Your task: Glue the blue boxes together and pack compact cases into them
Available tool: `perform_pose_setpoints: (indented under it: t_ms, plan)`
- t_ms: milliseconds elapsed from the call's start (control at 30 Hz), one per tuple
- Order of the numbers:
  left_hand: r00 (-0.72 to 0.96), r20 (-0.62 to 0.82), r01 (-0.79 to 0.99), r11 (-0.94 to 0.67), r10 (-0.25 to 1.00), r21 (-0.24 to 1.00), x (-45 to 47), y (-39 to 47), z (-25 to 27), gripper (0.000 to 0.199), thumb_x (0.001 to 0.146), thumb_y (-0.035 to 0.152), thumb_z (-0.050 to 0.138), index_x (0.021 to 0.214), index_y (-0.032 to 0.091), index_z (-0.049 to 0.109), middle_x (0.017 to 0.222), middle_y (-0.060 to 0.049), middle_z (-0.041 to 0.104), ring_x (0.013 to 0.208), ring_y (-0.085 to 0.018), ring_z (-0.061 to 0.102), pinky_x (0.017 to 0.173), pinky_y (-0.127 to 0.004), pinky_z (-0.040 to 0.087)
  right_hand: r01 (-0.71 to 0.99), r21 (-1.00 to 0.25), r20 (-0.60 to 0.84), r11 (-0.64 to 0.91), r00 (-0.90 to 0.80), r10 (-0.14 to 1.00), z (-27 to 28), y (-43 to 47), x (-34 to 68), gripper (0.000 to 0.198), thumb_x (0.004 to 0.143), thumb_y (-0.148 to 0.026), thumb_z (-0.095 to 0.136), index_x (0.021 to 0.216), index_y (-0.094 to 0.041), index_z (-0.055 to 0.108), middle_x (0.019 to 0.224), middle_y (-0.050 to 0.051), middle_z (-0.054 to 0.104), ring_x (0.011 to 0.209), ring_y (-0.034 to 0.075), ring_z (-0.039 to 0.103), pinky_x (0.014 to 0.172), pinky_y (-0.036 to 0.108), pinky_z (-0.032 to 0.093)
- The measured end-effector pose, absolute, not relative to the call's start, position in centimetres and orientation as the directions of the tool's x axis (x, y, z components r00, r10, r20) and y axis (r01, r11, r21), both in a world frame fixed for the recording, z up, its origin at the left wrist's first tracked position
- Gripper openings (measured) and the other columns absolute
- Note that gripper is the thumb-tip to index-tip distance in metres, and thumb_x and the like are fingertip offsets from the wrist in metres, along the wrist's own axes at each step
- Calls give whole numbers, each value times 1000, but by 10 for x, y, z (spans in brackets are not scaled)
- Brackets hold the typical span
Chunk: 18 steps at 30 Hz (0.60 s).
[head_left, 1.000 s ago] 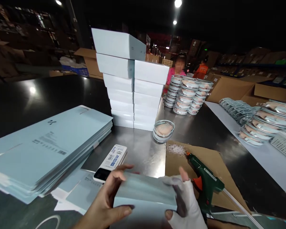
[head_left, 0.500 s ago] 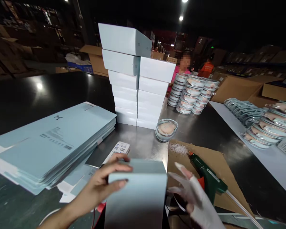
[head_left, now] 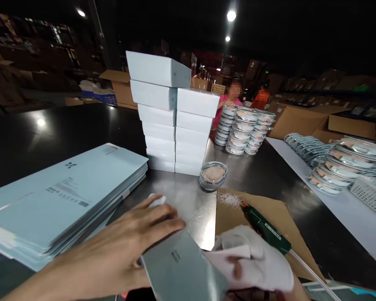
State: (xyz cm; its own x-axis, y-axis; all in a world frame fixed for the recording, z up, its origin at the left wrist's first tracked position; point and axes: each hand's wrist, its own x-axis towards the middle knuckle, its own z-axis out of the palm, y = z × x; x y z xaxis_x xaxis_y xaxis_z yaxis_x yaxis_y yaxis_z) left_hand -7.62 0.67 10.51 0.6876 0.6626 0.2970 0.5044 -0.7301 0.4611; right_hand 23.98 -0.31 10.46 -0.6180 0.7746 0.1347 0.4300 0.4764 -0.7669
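Honestly can't make out a single actual word here. The top one of the flat light-blue cartons [head_left: 113, 167] has a black squiggly logo [head_left: 70, 165], then a block of tiny print [head_left: 65, 183], a row of little dark marks [head_left: 64, 195] and a barcode [head_left: 83, 203], all too small to read. The box [head_left: 188, 274] down front has some short dark print [head_left: 175, 256], pretty blurry, could be a couple of lines. There's also a pale label [head_left: 273, 231] on the green glue gun [head_left: 260, 221], illegible too.
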Motion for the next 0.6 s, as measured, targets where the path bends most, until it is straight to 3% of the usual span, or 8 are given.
perform_pose_setpoints:
  t_ms: [67, 100, 167, 233, 300, 400, 500, 600]
  plan:
    - [591, 149, 433, -468, 793, 770, -82, 3, 99, 62, 72, 52, 85, 131, 34, 72, 125, -5, 77, 112, -38, 73, 95, -46, 61, 492, -735, 225, 466, -472, 853, 96, 37, 239, 111, 80, -94, -2, 122, -20, 70, 98, 8, 78, 87, 24, 74, 79, 33, 58]
    - [519, 76, 347, -292, 851, 891, -84, -1, 90, 65, 70, 61, 83, 127, 32, 75, 114, -3, 80, 103, -37, 75, 88, -44, 63, 575, -702, 283, 420, -317, 905, 86, 62, 238, 106, 87, -85, -7, 139, -19, 58, 119, 12, 75, 108, 26, 71, 95, 38, 55]
    - [321, -48, 155, -3, 946, 988, -88, -9, 67, 78, 61, 79, 79, 120, 29, 78, 93, -2, 82, 91, -36, 76, 83, -44, 64, 697, -641, 323, 321, -134, 937, 62, 114, 233, 76, 100, -71, 27, 145, -14, 50, 143, 20, 61, 134, 32, 56, 115, 49, 40]
    - [168, -131, 13, 130, 977, 991, -89, -15, 49, 89, 49, 85, 81, 115, 25, 78, 82, -3, 81, 95, -40, 74, 85, -46, 62, 778, -576, 329, 253, -63, 942, 38, 158, 225, 59, 96, -56, 59, 139, -15, 56, 150, 18, 53, 144, 36, 44, 120, 61, 28]
    - [91, -165, -53, 171, 982, 984, -88, -18, 43, 91, 44, 83, 84, 112, 23, 78, 80, -5, 81, 101, -43, 72, 85, -46, 60, 809, -538, 325, 238, -62, 944, 20, 188, 219, 42, 94, -44, 69, 126, -17, 65, 144, 13, 59, 140, 34, 49, 118, 63, 31]
    - [20, -183, -98, 184, 983, 978, -86, -14, 45, 88, 45, 82, 84, 110, 24, 77, 90, -8, 82, 103, -44, 71, 84, -46, 60, 779, -569, 379, 263, -36, 925, 13, 202, 225, 25, 95, -37, 70, 109, -16, 70, 124, 9, 69, 120, 27, 63, 108, 54, 46]
    - [-20, -161, -108, 158, 987, 982, -87, -4, 44, 85, 45, 81, 85, 108, 25, 77, 101, -9, 82, 106, -43, 70, 88, -46, 59, 667, -683, 509, 298, 143, 849, 31, 192, 259, 24, 98, -39, 66, 104, -16, 69, 112, 6, 71, 107, 23, 67, 99, 49, 53]
    - [51, -105, -89, 109, 993, 990, -83, 12, 30, 78, 47, 75, 89, 103, 23, 77, 95, -7, 81, 102, -40, 70, 86, -42, 58, 456, -792, 582, 406, 364, 727, 67, 169, 309, 31, 101, -44, 60, 111, -16, 66, 110, 6, 69, 100, 22, 68, 90, 45, 57]
